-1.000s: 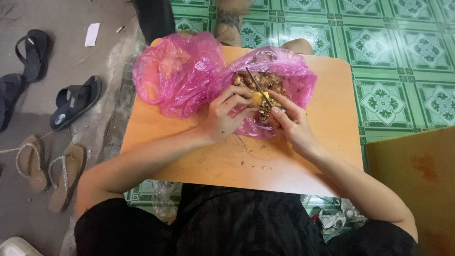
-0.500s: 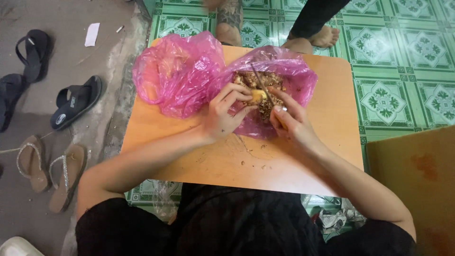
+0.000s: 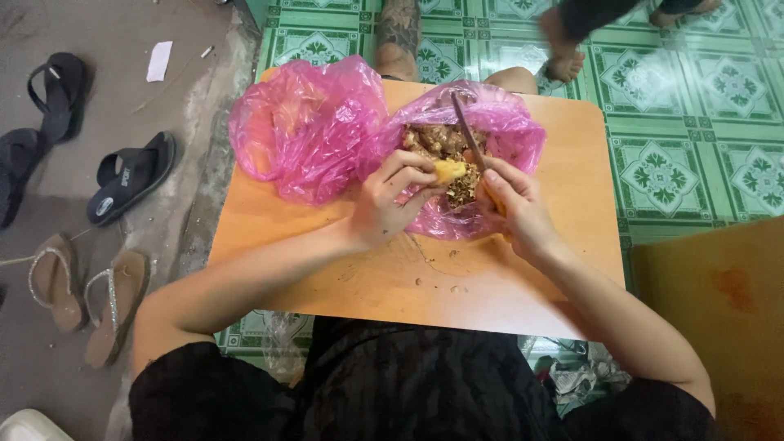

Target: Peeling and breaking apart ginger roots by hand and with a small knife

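My left hand (image 3: 394, 198) holds a small yellow peeled piece of root (image 3: 448, 171) over an open pink plastic bag (image 3: 508, 131) filled with brown scraps and peelings (image 3: 437, 143). My right hand (image 3: 510, 202) grips a knife (image 3: 468, 129) whose blade points up and away, just right of the yellow piece. Both hands hover above the bag's near edge on a small orange table (image 3: 572, 204). A second pink bag (image 3: 306, 131) lies bunched to the left, touching the first.
Brown crumbs (image 3: 441, 278) dot the tabletop near me. Several sandals (image 3: 122, 180) lie on the grey floor at left. Another person's bare feet (image 3: 563, 49) stand on the green patterned tiles beyond the table. A brown surface (image 3: 719, 310) sits at right.
The knife blade has swung upright beside the yellow piece, and my left hand has turned the piece. The feet beyond the table have shifted.
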